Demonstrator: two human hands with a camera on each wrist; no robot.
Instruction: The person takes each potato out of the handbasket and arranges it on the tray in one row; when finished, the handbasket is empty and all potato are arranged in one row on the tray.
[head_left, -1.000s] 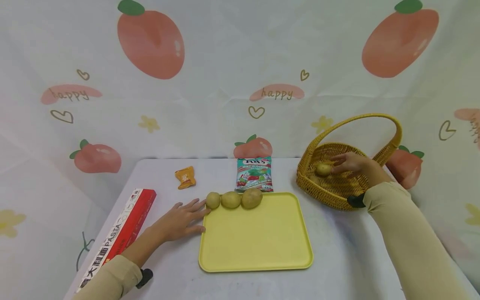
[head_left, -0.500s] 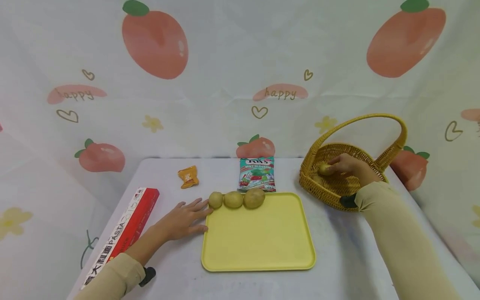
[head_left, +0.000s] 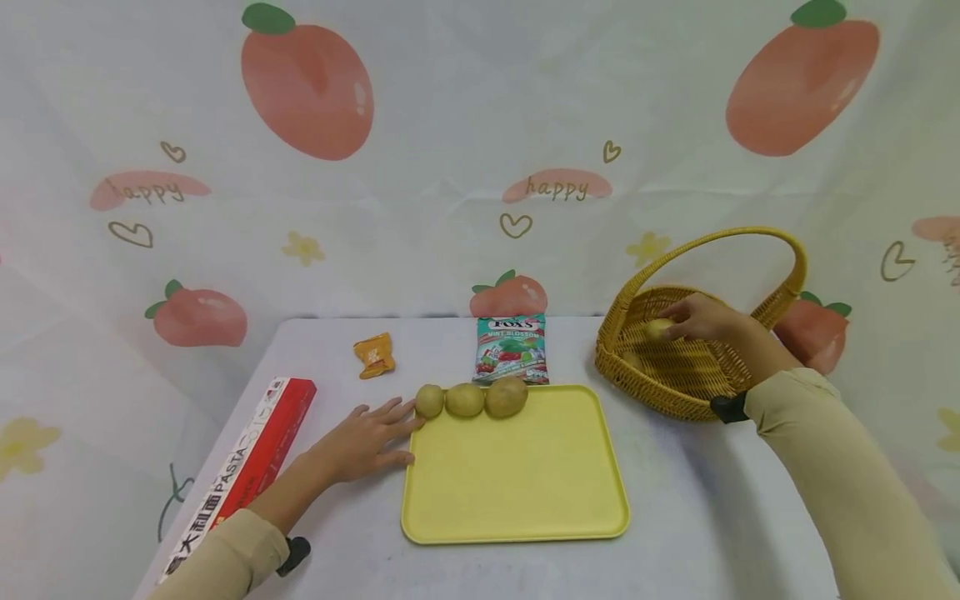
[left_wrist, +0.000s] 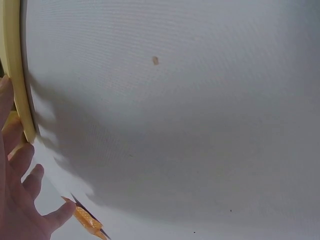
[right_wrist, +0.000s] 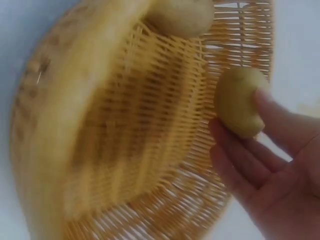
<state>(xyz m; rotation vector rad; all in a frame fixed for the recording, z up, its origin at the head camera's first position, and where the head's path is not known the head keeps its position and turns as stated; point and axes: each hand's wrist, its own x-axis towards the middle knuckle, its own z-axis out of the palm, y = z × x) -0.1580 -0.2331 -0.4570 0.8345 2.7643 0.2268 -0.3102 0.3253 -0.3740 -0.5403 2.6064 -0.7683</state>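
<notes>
A potato (head_left: 658,329) is pinched between the thumb and fingers of my right hand (head_left: 708,319), over the wicker basket (head_left: 652,398). The right wrist view shows that potato (right_wrist: 241,102) close to the basket's side, and another potato (right_wrist: 182,17) lying inside. Along the far left edge of the yellow tray (head_left: 517,483) sit three potatoes in a row: a small one (head_left: 430,402), a middle one (head_left: 464,400) and a larger one (head_left: 507,397). My left hand (head_left: 371,442) rests at the tray's left edge, fingers spread, fingertips by the smallest potato.
Behind the tray lies a green candy bag (head_left: 512,350), and an orange wrapped snack (head_left: 373,355) is to its left. A red and white pasta box (head_left: 240,475) lies along the table's left side. The basket's tall handle (head_left: 720,235) arches above my right hand.
My right hand reached down into the basket, took hold of a potato and has lifted slightly with it. The left hand and the potatoes on the tray stay where they were.
</notes>
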